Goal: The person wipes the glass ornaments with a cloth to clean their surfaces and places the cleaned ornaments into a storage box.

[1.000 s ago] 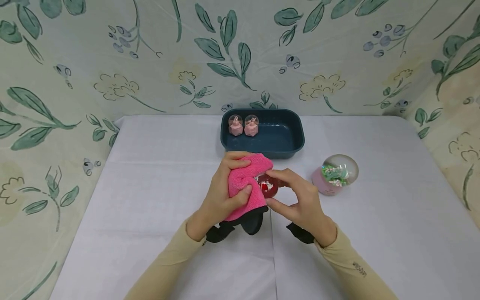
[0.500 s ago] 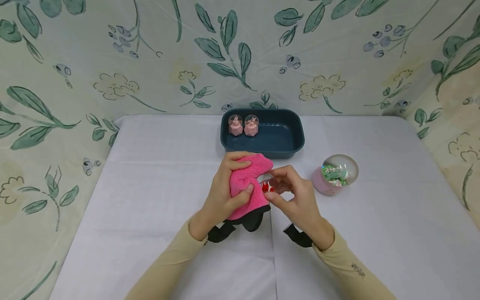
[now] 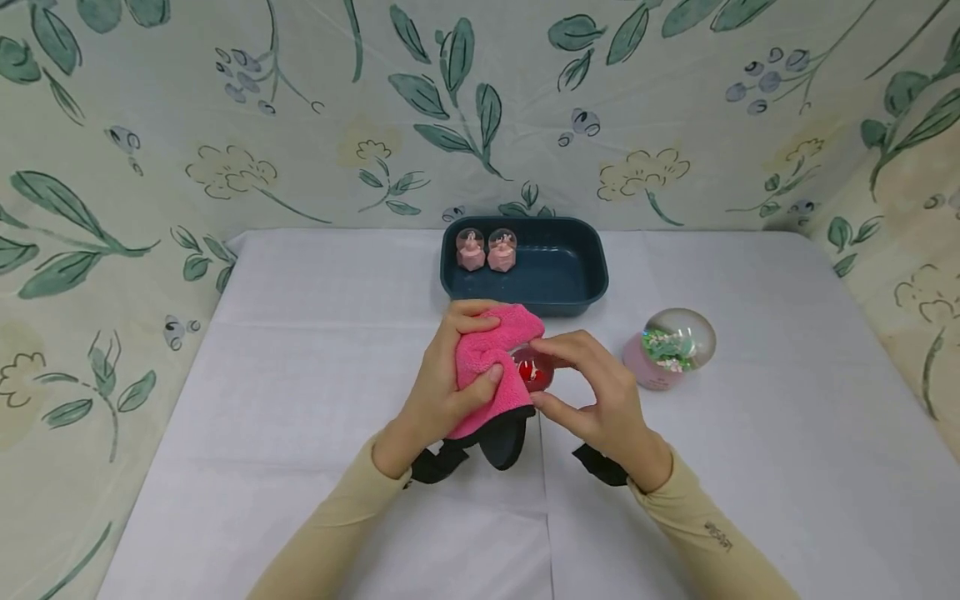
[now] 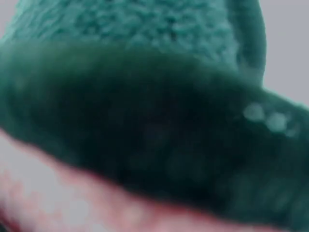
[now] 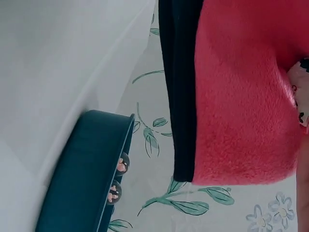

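My left hand (image 3: 435,392) grips a pink fleecy cloth (image 3: 476,358) with black trim, bunched around a small snow globe (image 3: 534,369) with red inside. Part of the globe's glass shows at the cloth's right side; the rest is covered. With thumb and fingertips my right hand (image 3: 611,396) pinches the globe at its top and bottom. In the right wrist view the cloth (image 5: 246,111) hangs large beside a pale patterned object (image 5: 300,92), partly cut off. The left wrist view is a blurred close-up of a green terry-like surface (image 4: 145,24) and a dark band.
Behind the hands stands a dark blue tray (image 3: 600,267) with two small pink snow globes (image 3: 471,250) at its left end. A larger snow globe (image 3: 667,350) with a pink base and green figure lies tilted to the right on the white tablecloth (image 3: 315,317).
Half a second ago my right fingers were bunched closer over the globe; now they are spread wider around it and the red glass faces differently. The left hand and cloth stay nearly in place.
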Tool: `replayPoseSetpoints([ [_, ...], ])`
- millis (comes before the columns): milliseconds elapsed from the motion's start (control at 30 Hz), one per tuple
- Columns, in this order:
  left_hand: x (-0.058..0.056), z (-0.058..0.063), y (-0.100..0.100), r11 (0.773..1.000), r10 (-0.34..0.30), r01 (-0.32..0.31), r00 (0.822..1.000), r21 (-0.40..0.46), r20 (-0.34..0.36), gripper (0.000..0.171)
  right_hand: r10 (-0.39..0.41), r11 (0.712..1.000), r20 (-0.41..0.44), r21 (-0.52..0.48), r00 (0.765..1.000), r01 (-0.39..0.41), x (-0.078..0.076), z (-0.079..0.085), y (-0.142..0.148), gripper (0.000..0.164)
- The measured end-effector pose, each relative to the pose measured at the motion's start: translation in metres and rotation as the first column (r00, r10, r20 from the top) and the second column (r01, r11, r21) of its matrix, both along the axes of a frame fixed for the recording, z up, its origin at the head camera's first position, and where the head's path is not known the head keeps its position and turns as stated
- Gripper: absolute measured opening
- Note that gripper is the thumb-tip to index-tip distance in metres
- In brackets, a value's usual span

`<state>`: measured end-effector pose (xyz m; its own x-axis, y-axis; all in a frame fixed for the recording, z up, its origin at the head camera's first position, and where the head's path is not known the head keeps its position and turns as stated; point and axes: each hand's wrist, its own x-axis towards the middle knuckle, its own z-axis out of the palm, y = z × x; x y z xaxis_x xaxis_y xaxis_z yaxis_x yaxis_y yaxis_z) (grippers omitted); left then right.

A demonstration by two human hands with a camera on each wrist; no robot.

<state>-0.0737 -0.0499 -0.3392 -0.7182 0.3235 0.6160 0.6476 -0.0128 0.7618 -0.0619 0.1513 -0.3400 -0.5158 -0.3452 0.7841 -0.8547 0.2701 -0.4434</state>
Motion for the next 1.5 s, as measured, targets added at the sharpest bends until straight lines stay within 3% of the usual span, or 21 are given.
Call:
replayPoseSetpoints([
  [133,-0.001,0.0,0.001,0.996,-0.015,0.004,0.992,-0.085,-0.125,0.057,-0.027,0.996,0.111,-0.087,0.993,0.037,0.002,-0.005,-0.004,0.053],
  [267,-0.001,-0.001,0.002,0.989,-0.027,-0.008,0.973,-0.148,-0.231,0.063,0.023,0.975,0.314,-0.217,0.949,0.048,0.005,-0.008,-0.008,0.045],
  [367,-0.001,-0.004,0.003,0.99,0.0,-0.033,0.972,-0.137,-0.236,0.06,0.067,0.962,0.419,-0.269,0.906,0.053,0.008,-0.006,-0.008,0.041],
  [400,-0.001,-0.004,0.003,0.993,0.015,-0.04,0.976,-0.113,-0.215,0.058,0.062,0.965,0.421,-0.256,0.905,0.054,0.008,-0.006,-0.008,0.042],
  [467,-0.001,-0.005,0.003,0.997,0.045,-0.053,0.988,-0.053,-0.146,0.054,0.035,0.98,0.389,-0.194,0.921,0.045,0.008,-0.004,-0.006,0.049],
  [600,0.0,-0.003,0.001,0.997,0.056,-0.057,0.998,0.06,0.014,0.052,0.035,0.998,0.203,-0.059,0.979,-0.024,0.004,-0.001,-0.003,0.06],
  [733,0.0,0.0,-0.004,0.998,0.023,-0.027,0.997,0.059,0.079,0.051,0.079,0.993,0.07,0.079,0.994,-0.084,0.0,0.004,0.002,0.051],
  [867,0.001,0.001,-0.004,1.0,-0.017,0.017,1.0,0.017,0.011,0.05,0.091,0.987,-0.004,0.13,0.996,-0.09,-0.003,0.004,0.006,0.047],
  [1033,0.001,0.0,0.0,0.996,-0.016,0.001,0.987,-0.094,-0.161,0.056,0.045,0.999,-0.031,0.007,0.999,-0.045,-0.004,-0.008,0.004,0.053],
  [1200,0.0,-0.002,0.003,0.986,-0.026,-0.023,0.957,-0.166,-0.288,0.062,0.07,0.983,0.091,-0.176,0.993,-0.053,-0.002,-0.018,-0.002,0.056],
  [1333,0.0,-0.005,0.006,0.981,-0.027,-0.04,0.941,-0.19,-0.338,0.067,0.071,0.959,0.256,-0.285,0.964,0.005,0.003,-0.019,-0.006,0.057],
  [1400,0.0,-0.006,0.007,0.983,-0.015,-0.047,0.943,-0.178,-0.332,0.066,0.072,0.951,0.336,-0.307,0.939,0.037,0.004,-0.017,-0.007,0.055],
  [1500,0.0,-0.008,0.008,0.99,0.027,-0.063,0.961,-0.124,-0.276,0.057,0.11,0.95,0.421,-0.31,0.9,0.029,0.006,-0.014,-0.008,0.054],
])
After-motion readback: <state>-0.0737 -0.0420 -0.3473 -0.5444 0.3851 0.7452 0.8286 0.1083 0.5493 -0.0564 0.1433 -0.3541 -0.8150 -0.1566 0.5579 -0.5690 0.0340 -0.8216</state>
